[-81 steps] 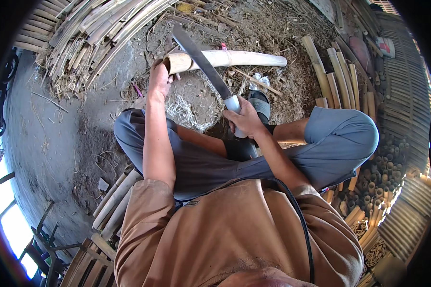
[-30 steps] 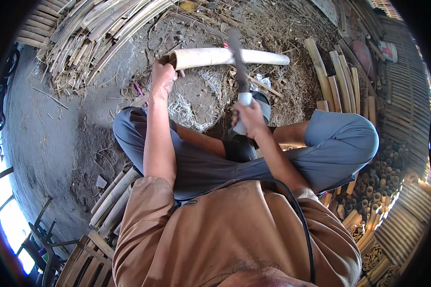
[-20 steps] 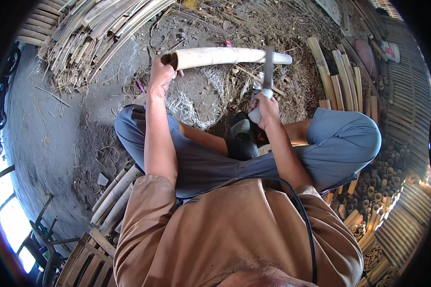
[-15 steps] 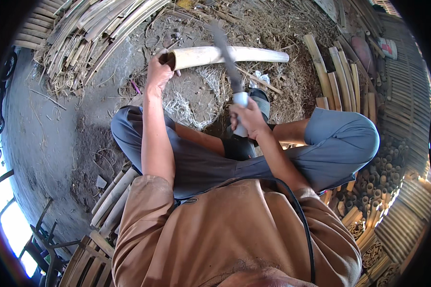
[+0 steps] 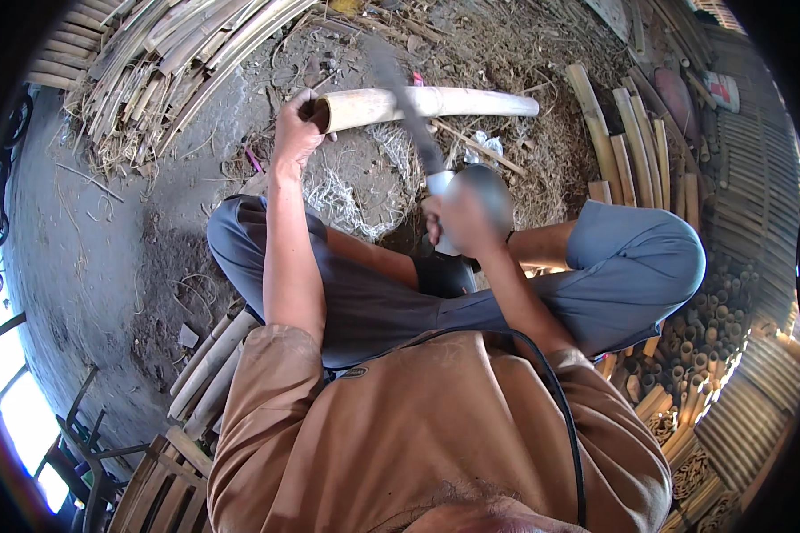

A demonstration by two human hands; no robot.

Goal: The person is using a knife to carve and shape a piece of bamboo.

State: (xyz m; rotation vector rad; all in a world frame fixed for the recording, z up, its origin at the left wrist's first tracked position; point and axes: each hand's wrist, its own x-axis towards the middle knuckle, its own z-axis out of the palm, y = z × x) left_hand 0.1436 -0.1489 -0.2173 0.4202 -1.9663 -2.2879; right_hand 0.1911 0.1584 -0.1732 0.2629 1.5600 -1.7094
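My left hand [image 5: 299, 135] is closed round the hollow left end of a thick, pale bamboo pole [image 5: 480, 101], which lies crosswise in front of my folded legs. My right hand [image 5: 465, 216] grips the whitish handle of a machete [image 5: 409, 115]. Its long dark blade slants up and to the left, crossing over the pole's middle in this view. Whether blade and bamboo touch I cannot tell. A blurred patch covers part of my right hand and the foot behind it.
Split bamboo strips [image 5: 182, 62] are heaped at the far left. Cut bamboo pieces [image 5: 627, 147] stand at the right, with many thin tubes [image 5: 698, 346] stacked nearer me. Shavings [image 5: 542, 160] litter the ground beyond my legs. More poles [image 5: 212, 373] lie by my left side.
The machete's blade has swung a little to the left across the pole, and its handle has tilted with it. My left hand and the bamboo have hardly moved.
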